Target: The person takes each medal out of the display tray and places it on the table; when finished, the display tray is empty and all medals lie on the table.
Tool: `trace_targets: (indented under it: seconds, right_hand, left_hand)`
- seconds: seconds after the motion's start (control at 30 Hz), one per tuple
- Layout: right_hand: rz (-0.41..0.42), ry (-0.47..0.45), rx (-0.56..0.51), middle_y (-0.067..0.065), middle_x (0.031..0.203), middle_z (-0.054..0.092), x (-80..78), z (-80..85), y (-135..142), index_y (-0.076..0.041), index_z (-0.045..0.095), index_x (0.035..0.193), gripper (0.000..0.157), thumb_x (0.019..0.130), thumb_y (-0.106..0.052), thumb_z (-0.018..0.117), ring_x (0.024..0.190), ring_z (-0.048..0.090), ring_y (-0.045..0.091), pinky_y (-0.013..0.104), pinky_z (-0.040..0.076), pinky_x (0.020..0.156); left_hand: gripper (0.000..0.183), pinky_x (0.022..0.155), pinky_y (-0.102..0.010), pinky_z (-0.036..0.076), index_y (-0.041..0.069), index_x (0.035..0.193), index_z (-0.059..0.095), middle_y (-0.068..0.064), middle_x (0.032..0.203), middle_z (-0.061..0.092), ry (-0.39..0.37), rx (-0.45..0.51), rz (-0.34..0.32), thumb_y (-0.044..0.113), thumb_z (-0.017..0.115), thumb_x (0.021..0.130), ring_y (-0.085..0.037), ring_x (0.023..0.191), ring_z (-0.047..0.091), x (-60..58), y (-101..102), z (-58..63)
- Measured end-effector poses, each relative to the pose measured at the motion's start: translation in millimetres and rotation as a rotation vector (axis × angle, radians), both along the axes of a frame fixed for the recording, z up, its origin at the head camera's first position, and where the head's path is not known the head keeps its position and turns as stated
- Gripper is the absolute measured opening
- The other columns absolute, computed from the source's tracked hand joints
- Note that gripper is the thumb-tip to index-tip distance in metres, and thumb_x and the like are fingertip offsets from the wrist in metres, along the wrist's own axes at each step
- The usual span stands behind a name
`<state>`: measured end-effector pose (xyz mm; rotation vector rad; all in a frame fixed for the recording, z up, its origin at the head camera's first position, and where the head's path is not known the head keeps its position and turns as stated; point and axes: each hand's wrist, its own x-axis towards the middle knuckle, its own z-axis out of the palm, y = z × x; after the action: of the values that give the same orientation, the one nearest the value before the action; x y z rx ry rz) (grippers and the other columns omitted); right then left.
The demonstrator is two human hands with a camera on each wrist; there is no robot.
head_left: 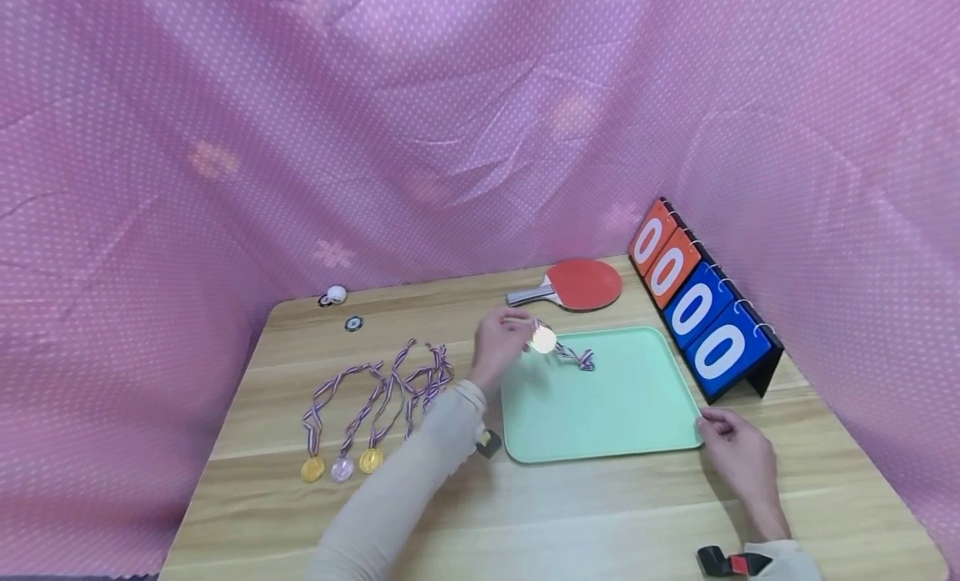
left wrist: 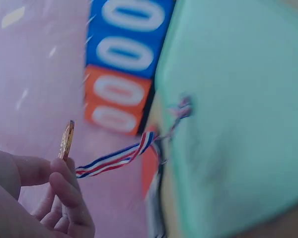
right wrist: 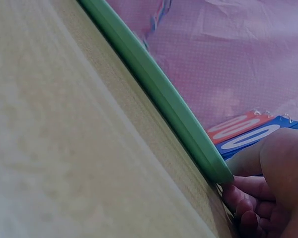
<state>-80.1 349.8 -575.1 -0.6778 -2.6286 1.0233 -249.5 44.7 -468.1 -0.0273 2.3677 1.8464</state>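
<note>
My left hand (head_left: 500, 343) pinches a gold medal (head_left: 543, 339) between thumb and fingertips, above the far left part of a mint-green tray (head_left: 600, 410). In the left wrist view the medal (left wrist: 66, 140) is seen nearly edge-on, its red, white and blue ribbon (left wrist: 116, 158) trailing toward the tray. My right hand (head_left: 738, 456) grips the tray's near right corner; in the right wrist view the thumb and curled fingers meet at the green rim (right wrist: 208, 158). Left of the tray lie a gold medal (head_left: 312, 468), a silver medal (head_left: 342, 469) and another gold medal (head_left: 371, 460), ribbons stretched away.
A red table tennis paddle (head_left: 585, 285) lies behind the tray. The flip scoreboard (head_left: 701, 306), showing zeros, stands along the right side. At the back left are a small white round object (head_left: 336, 294) and a dark round disc (head_left: 354, 323). Pink dotted cloth (head_left: 450, 147) surrounds the table.
</note>
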Motion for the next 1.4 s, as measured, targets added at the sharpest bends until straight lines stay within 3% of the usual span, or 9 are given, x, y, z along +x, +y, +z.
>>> trace_targets:
  seconds: [0.17,0.33,0.43,0.57,0.73,0.87,0.97,1.13,1.4]
  right_hand:
    - [-0.013,0.005,0.007,0.004,0.091,0.069,-0.3,2.4,1,-0.012,0.071,0.112,0.031,0.094,-0.036,0.06,0.066,0.05,-0.001,0.021,0.036,0.062]
    - [-0.01,0.0,0.001,0.004,0.092,0.069,-1.9,0.6,-1,-0.013,0.071,0.112,0.032,0.094,-0.037,0.06,0.066,0.049,-0.002,0.022,0.036,0.063]
    - [-0.01,-0.001,-0.008,0.004,0.093,0.069,-2.9,0.5,-1,-0.013,0.071,0.113,0.033,0.094,-0.037,0.059,0.067,0.049,-0.002,0.022,0.037,0.064]
    - [-0.02,-0.014,-0.016,0.004,0.093,0.068,-3.4,3.5,-1,-0.014,0.07,0.114,0.033,0.095,-0.038,0.058,0.069,0.05,0.001,0.023,0.037,0.065]
    - [-0.019,-0.024,-0.02,0.004,0.093,0.067,-3.0,7.6,-2,-0.015,0.07,0.114,0.033,0.095,-0.039,0.058,0.07,0.05,0.003,0.024,0.036,0.065]
    - [-0.022,-0.016,-0.015,0.002,0.092,0.067,-2.2,8.0,-2,-0.015,0.071,0.113,0.033,0.095,-0.039,0.058,0.068,0.049,-0.001,0.024,0.036,0.065]
    - [-0.027,-0.017,-0.017,0.002,0.091,0.067,-1.6,7.2,-3,-0.015,0.071,0.113,0.033,0.094,-0.039,0.059,0.067,0.049,-0.001,0.024,0.035,0.064]
    - [-0.028,-0.023,-0.015,0.001,0.09,0.067,-1.4,6.0,-4,-0.015,0.071,0.113,0.032,0.094,-0.039,0.058,0.067,0.049,-0.001,0.024,0.036,0.064]
    - [-0.032,-0.044,-0.018,0.004,0.093,0.069,-2.7,5.3,-4,-0.014,0.07,0.115,0.033,0.095,-0.037,0.058,0.067,0.049,-0.001,0.022,0.037,0.063]
  left_hand:
    - [0.021,0.063,-0.026,0.052,0.017,0.107,0.066,-0.003,0.095,0.073,-0.009,0.014,0.027,0.018,0.071,0.087,-0.02,0.078,0.067,-27.2,-35,29.5]
    - [0.016,0.064,-0.027,0.054,0.012,0.104,0.068,-0.009,0.098,0.072,0.141,-0.006,0.041,0.014,0.07,0.088,-0.026,0.078,0.068,-48.9,-61,48.6]
    - [0.016,0.063,-0.025,0.054,0.011,0.104,0.069,-0.01,0.098,0.071,0.199,-0.053,0.036,0.013,0.069,0.088,-0.027,0.08,0.068,-53.5,-73,49.6]
    - [0.015,0.065,-0.027,0.054,0.015,0.104,0.07,-0.008,0.099,0.071,0.165,-0.16,-0.021,0.017,0.069,0.089,-0.025,0.082,0.067,-43.7,-89,29.3]
    - [0.016,0.073,-0.035,0.057,0.016,0.104,0.071,-0.002,0.099,0.071,0.067,-0.255,-0.14,0.017,0.07,0.088,-0.027,0.086,0.067,-16.8,-102,-10.6]
    - [0.016,0.074,-0.035,0.057,0.016,0.102,0.071,-0.001,0.1,0.07,-0.033,-0.292,-0.226,0.017,0.072,0.085,-0.022,0.084,0.066,4.8,-106,-29.8]
    - [0.015,0.072,-0.033,0.056,0.018,0.098,0.071,-0.001,0.094,0.07,-0.063,-0.344,-0.266,0.017,0.073,0.083,-0.019,0.081,0.066,17.2,-108,-36.6]
    - [0.01,0.064,-0.027,0.05,0.017,0.09,0.071,0.0,0.081,0.069,-0.024,-0.451,-0.307,0.016,0.074,0.081,-0.015,0.07,0.062,29.7,-110,-44.9]
    - [0.01,0.066,-0.027,0.051,0.02,0.083,0.069,0.002,0.08,0.067,-0.05,-0.491,-0.308,0.019,0.077,0.079,-0.014,0.071,0.062,34.5,-107,-58.5]
